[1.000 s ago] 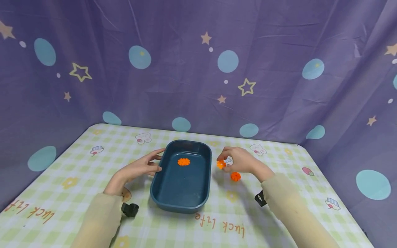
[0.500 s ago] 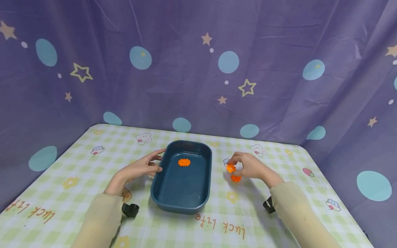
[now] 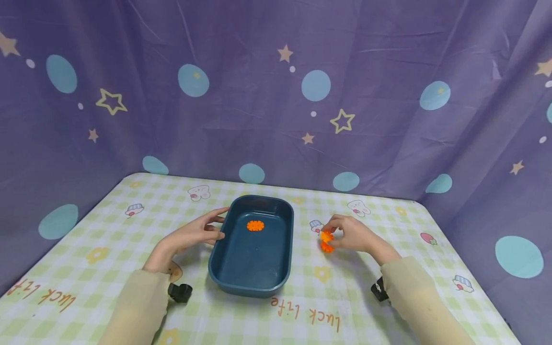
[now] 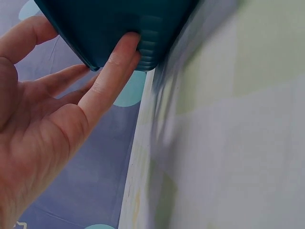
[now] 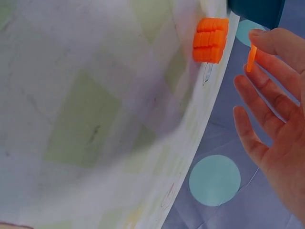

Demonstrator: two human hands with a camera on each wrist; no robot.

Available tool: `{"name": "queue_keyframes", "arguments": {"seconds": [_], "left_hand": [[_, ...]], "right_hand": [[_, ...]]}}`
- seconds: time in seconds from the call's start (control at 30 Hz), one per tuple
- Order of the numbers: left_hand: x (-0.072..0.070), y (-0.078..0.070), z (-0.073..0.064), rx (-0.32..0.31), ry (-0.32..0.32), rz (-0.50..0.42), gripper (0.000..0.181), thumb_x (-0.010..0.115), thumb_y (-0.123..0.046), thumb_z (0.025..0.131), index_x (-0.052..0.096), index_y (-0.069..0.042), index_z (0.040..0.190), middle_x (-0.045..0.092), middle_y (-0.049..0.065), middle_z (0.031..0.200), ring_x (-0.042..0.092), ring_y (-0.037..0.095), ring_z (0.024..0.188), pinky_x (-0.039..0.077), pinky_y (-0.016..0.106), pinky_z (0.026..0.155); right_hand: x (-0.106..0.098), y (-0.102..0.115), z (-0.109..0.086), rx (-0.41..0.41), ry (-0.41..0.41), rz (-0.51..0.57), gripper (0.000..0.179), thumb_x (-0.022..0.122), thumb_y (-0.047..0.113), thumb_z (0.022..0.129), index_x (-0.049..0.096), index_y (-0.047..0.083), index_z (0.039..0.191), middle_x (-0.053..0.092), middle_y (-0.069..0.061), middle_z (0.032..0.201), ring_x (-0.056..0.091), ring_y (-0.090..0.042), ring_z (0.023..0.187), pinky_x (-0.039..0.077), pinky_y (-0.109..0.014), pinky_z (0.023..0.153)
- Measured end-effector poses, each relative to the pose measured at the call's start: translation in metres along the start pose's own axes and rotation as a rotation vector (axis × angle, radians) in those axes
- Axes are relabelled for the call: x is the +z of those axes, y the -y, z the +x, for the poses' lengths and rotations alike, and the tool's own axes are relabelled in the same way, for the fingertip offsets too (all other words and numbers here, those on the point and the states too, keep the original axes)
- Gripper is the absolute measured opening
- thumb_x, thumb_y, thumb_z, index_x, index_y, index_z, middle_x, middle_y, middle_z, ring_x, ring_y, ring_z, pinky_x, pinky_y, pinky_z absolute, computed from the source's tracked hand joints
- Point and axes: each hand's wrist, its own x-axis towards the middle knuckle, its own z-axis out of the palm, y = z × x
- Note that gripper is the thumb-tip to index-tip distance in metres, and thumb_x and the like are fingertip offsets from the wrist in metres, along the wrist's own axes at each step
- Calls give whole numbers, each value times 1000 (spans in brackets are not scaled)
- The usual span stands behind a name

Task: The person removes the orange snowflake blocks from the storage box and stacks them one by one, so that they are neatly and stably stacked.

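My right hand [image 3: 351, 235] pinches an orange notched plastic disc [image 3: 326, 236] between thumb and fingers, right of the tray. Edge-on, the same disc looks thin in the right wrist view. Close below it on the tablecloth stands a small stack of orange notched discs [image 5: 210, 40], partly covered by the held disc in the head view. My left hand [image 3: 194, 233] rests its extended fingers against the outer left wall of a dark blue-green tray [image 3: 250, 289]. On the tray floor, toward the far end, lies an orange notched piece [image 3: 255, 225].
A green-and-white checked cloth [image 3: 86, 282] with printed drawings and lettering covers the table. Behind it hangs a purple curtain [image 3: 258, 110] with stars and blue dots. Black wrist straps [image 3: 179, 293] show at both sleeves.
With the disc pinched, my right hand has moved right and toward me, from beside the tray to over the orange stack. My left hand and the tray stay in place.
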Motion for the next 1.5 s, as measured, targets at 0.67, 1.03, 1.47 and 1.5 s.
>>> {"name": "queue_keyframes", "arguments": {"seconds": [0.67,1.03,1.47,1.5], "left_hand": [[0,1,-3,35,-42,-7,72,64,-24,85,24,-18,145,29,23,140,53,29,108,51,38,81],[3,5,-2,39,-82,19,70,65,-25,84,29,-15,143,34,23,136,54,28,108,52,37,79],[4,3,-3,47,-91,30,69,65,-26,84,30,-15,143,36,23,135,54,28,107,53,36,78],[4,3,-3,46,-92,32,69,65,-26,84,30,-15,143,36,22,135,54,28,107,53,36,78]], "right_hand": [[6,-6,-6,15,40,16,25,73,16,73,70,16,98,62,9,94,59,-10,89,48,-33,83],[10,-7,-7,13,61,21,24,74,20,73,71,16,96,61,9,92,58,-9,88,48,-32,82],[10,-7,-7,31,67,6,24,74,24,74,71,18,97,59,13,91,57,-6,87,47,-30,83],[10,-7,-7,31,69,11,25,74,24,74,71,18,97,59,12,91,57,-6,87,47,-30,83]]}}
